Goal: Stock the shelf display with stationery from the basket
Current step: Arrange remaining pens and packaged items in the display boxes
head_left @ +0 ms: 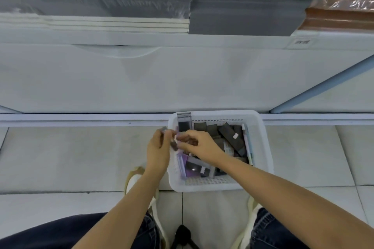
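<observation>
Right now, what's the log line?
basket: on floor | left hand: holds grey item | right hand: pinches dark item over basket

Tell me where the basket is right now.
Head view: the basket sits on the floor right of centre, against the shelf base; the left hand and right hand hold a packet at its left rim.
</observation>
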The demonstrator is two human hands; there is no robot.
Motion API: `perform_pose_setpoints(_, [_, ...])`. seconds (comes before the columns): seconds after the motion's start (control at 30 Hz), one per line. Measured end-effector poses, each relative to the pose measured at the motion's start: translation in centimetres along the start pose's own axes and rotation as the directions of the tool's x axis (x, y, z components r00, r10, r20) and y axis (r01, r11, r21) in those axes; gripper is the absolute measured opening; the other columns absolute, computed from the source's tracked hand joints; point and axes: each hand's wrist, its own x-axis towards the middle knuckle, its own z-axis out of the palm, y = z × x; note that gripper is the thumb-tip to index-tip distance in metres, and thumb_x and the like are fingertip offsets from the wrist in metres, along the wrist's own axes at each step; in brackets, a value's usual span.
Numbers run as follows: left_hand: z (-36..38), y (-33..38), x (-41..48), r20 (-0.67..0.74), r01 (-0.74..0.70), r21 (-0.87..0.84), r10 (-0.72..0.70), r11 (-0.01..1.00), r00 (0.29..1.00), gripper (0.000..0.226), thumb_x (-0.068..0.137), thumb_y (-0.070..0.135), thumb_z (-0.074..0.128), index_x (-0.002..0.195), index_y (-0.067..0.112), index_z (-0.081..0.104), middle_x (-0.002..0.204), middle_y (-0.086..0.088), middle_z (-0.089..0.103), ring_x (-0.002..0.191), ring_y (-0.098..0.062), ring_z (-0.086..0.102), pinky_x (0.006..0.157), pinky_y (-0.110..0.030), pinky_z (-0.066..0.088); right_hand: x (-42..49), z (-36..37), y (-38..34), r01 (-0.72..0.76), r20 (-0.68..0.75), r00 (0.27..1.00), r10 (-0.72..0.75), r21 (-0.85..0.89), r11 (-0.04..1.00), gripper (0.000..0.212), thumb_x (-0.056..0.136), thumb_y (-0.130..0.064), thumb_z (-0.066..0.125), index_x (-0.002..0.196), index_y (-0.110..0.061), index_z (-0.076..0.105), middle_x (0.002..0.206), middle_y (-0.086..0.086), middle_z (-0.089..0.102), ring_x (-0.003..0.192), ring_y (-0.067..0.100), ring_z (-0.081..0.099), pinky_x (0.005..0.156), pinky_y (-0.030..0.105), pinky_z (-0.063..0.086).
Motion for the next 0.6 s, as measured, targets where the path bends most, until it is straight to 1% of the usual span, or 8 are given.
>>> perform_pose_setpoints(0.07, [-1.0,-0.6,0.4,-0.099,0.067,-0.082,-0.075,0.994,0.992,0.019,0.103,0.024,0.042,0.1,0.012,0.056,0.076,-0.003,0.066,0.066,-0.016,0.063,0.066,-0.025,0.053,0.2,0.3,0.6,-0.097,-0.029,0.995,0.097,-0.004,0.995,0.025,0.094,-0.025,0.062,0.114,-0.012,0.066,0.099,0.0,0.069,0.083,0.012,0.066,0.074,0.025,0.057])
perform_pose_setpoints(0.1, [-1.4,-0.9,0.6,-0.108,0.093,-0.105,-0.104,0.99,0.989,0.018,0.103,0.022,0.041,0.098,0.012,0.055,0.071,-0.004,0.062,0.063,-0.016,0.06,0.064,-0.026,0.052,0.3,0.5,1.0,-0.157,-0.029,0.987,0.156,-0.033,0.987,0.025,0.095,-0.025,0.06,0.114,-0.01,0.065,0.096,0.0,0.068,0.08,0.012,0.064,0.073,0.025,0.056])
perform_pose_setpoints(0.2, [-1.7,-1.8,0.6,-0.022,0.158,-0.11,-0.162,0.981,0.987,0.017,0.102,0.021,0.042,0.092,0.013,0.054,0.064,-0.004,0.054,0.058,-0.015,0.052,0.058,-0.023,0.049,0.7,2.0,2.2,-0.255,0.058,0.963,0.264,-0.121,0.959,0.026,0.095,-0.029,0.059,0.109,-0.008,0.066,0.083,0.004,0.064,0.072,0.011,0.057,0.078,0.032,0.053])
perform_pose_setpoints(0.27, [-1.6,-2.2,0.3,0.047,0.169,-0.083,-0.165,0.982,0.985,0.02,0.103,0.022,0.041,0.094,0.009,0.053,0.066,-0.006,0.052,0.06,-0.018,0.05,0.058,-0.024,0.049,1.0,2.9,2.6,-0.277,0.091,0.953,0.287,-0.107,0.955,0.026,0.093,-0.029,0.062,0.106,-0.008,0.066,0.078,0.004,0.062,0.069,0.011,0.057,0.076,0.034,0.053])
perform_pose_setpoints(0.33, [-1.5,-2.4,0.1,0.093,0.165,-0.063,-0.159,0.984,0.983,0.022,0.103,0.024,0.041,0.095,0.007,0.053,0.069,-0.007,0.052,0.063,-0.021,0.05,0.063,-0.029,0.049,1.5,3.0,2.8,-0.299,0.107,0.945,0.308,-0.089,0.95,0.025,0.091,-0.03,0.065,0.107,-0.011,0.063,0.074,-0.002,0.059,0.066,0.008,0.056,0.069,0.028,0.052])
perform_pose_setpoints(0.47, [-1.4,-2.4,0.1,0.107,0.142,-0.02,-0.139,0.99,0.985,0.028,0.104,0.025,0.039,0.099,0.001,0.053,0.071,-0.009,0.052,0.065,-0.022,0.05,0.066,-0.033,0.048,1.9,2.3,3.6,-0.317,0.205,0.92,0.334,-0.113,0.942,0.038,0.085,-0.031,0.072,0.117,-0.019,0.055,0.075,-0.006,0.057,0.066,0.005,0.055,0.065,0.021,0.046])
perform_pose_setpoints(0.53, [-1.4,-2.4,0.0,0.105,0.132,-0.016,-0.13,0.991,0.986,0.031,0.103,0.024,0.04,0.099,-0.003,0.052,0.07,-0.009,0.051,0.065,-0.021,0.049,0.064,-0.031,0.047,1.9,2.6,4.1,-0.274,0.235,0.92,0.313,-0.184,0.944,0.031,0.085,-0.034,0.071,0.108,-0.021,0.055,0.072,-0.008,0.053,0.062,0.004,0.051,0.061,0.02,0.043])
perform_pose_setpoints(0.6, [-1.4,-2.5,0.0,0.107,0.126,-0.008,-0.125,0.992,0.986,0.032,0.103,0.024,0.041,0.098,-0.005,0.052,0.07,-0.009,0.051,0.065,-0.021,0.05,0.064,-0.031,0.048,1.7,2.9,4.4,-0.225,0.248,0.926,0.285,-0.242,0.944,0.021,0.087,-0.038,0.067,0.098,-0.027,0.054,0.075,-0.009,0.053,0.065,0.005,0.051,0.063,0.02,0.043])
